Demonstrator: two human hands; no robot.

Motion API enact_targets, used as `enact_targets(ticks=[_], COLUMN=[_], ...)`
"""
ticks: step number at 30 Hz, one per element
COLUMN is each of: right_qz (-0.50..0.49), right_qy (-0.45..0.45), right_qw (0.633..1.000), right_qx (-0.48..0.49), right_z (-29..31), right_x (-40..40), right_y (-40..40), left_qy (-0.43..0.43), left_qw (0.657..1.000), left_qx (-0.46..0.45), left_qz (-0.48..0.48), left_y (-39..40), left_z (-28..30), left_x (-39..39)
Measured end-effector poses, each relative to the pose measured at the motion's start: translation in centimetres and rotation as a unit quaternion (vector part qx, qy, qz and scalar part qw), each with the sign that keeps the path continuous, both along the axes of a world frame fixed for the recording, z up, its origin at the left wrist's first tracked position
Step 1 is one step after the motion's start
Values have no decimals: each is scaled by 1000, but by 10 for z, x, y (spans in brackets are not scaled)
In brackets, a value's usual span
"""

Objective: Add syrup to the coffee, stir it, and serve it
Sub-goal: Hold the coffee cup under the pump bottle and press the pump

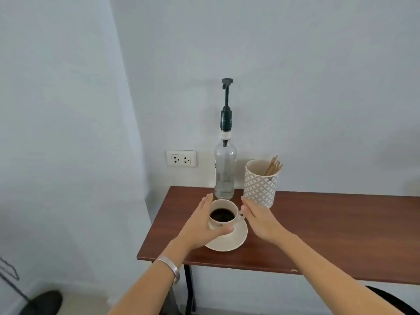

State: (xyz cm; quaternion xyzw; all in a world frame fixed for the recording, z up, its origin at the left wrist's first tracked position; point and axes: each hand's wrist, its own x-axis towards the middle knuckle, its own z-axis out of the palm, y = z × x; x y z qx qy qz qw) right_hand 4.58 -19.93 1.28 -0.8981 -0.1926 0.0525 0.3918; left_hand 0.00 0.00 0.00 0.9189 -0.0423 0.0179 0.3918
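Observation:
A white cup (223,218) full of black coffee stands on a white saucer (236,241) near the left end of a brown table (329,235). My left hand (200,226) is curved around the cup's left side, thumb across its front, fingers apart. My right hand (259,217) is flat and open just right of the cup's handle; whether it touches is unclear. Behind the cup stands a clear glass syrup bottle (224,171) with a tall dark green pump (226,103). A patterned holder (260,184) with wooden stir sticks (273,165) stands to its right.
The table stands against a pale wall with a double socket (181,158) left of the bottle. The table's left edge lies close to the saucer. A dark shoe (43,302) is on the floor at the lower left.

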Motion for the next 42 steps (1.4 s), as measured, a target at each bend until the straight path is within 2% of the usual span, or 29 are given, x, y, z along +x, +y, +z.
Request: enact_targets(ticks=[4, 14, 31, 35, 38, 42], right_qz=[23, 35, 13, 29, 22, -45], right_qy=[15, -18, -47, -64, -98, -216], right_qw=[1000, 999, 999, 998, 994, 975], right_qx=[3, 23, 25, -2, -30, 7], right_z=[-11, -22, -11, 16, 60, 154], right_x=[2, 9, 10, 12, 21, 48], right_y=[1, 0, 6, 6, 4, 8], left_qy=[-12, -71, -157, -168, -169, -156], left_qw=[999, 991, 981, 978, 976, 978], left_qx=[-22, -79, -88, -104, -120, -123], left_qz=[39, 80, 73, 67, 60, 60], left_y=[-9, -15, -11, -5, -1, 3], left_z=[-7, -20, -9, 8, 32, 84], left_x=[4, 17, 22, 27, 34, 44])
